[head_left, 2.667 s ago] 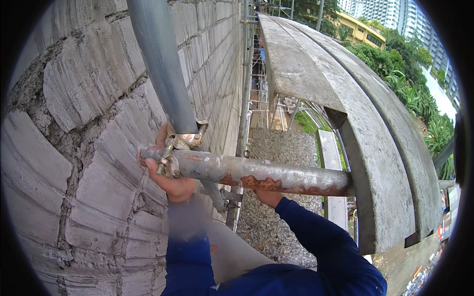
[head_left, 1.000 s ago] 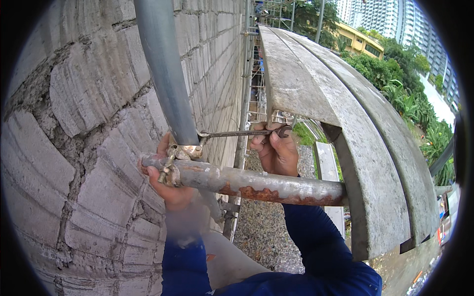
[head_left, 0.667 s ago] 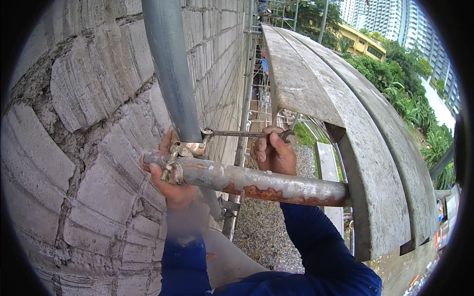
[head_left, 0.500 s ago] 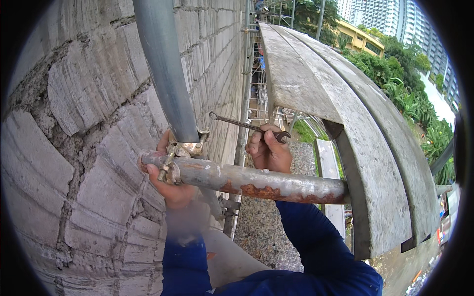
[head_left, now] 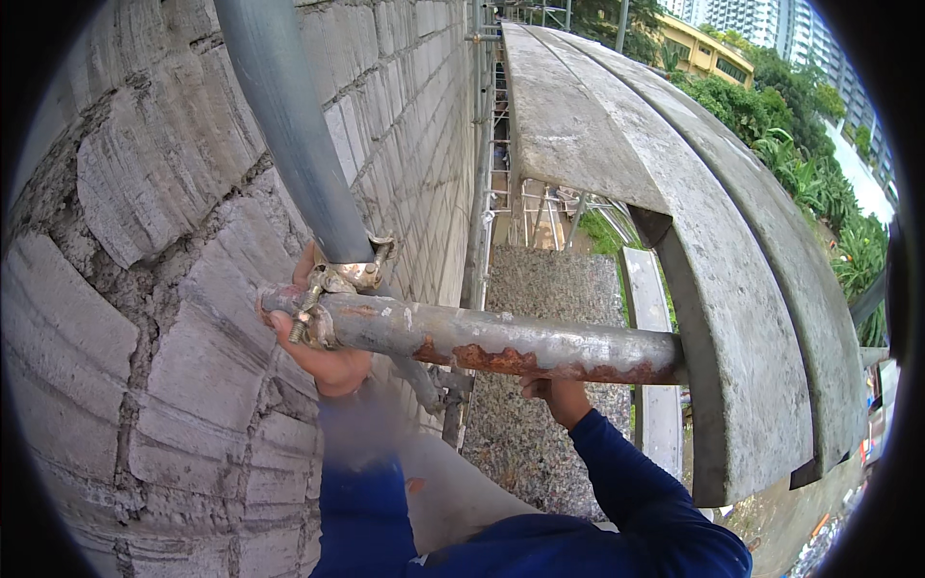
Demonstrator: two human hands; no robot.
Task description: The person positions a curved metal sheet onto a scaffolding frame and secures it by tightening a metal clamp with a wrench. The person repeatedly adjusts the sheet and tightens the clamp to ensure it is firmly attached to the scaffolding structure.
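Note:
My left hand (head_left: pixel 332 368) is wrapped around the left end of a rusty horizontal scaffold pipe (head_left: pixel 434 332), its fingers showing above and below. A metal scaffold coupler (head_left: pixel 355 275) with bolts joins this pipe to a grey upright pipe (head_left: pixel 289 125). The threaded end of one bolt (head_left: pixel 297 329) sticks out near my left fingers. Below the middle of the horizontal pipe is my right hand (head_left: pixel 564 400), with its fingers curled and partly hidden behind the pipe. Whatever it holds is out of sight; no wrench shows now.
A rough block wall (head_left: pixel 183 318) rises close on the left. Long metal planks (head_left: pixel 665 183) run along the right, next to the horizontal pipe's far end. Gravelly ground (head_left: pixel 525 443) lies far below, with a pale beam (head_left: pixel 660 414) above it. Another coupler (head_left: pixel 448 380) sits lower down.
My right hand has dropped from above the horizontal pipe to below it, and the open-ended wrench it held has gone from sight. My left hand keeps its grip by the coupler.

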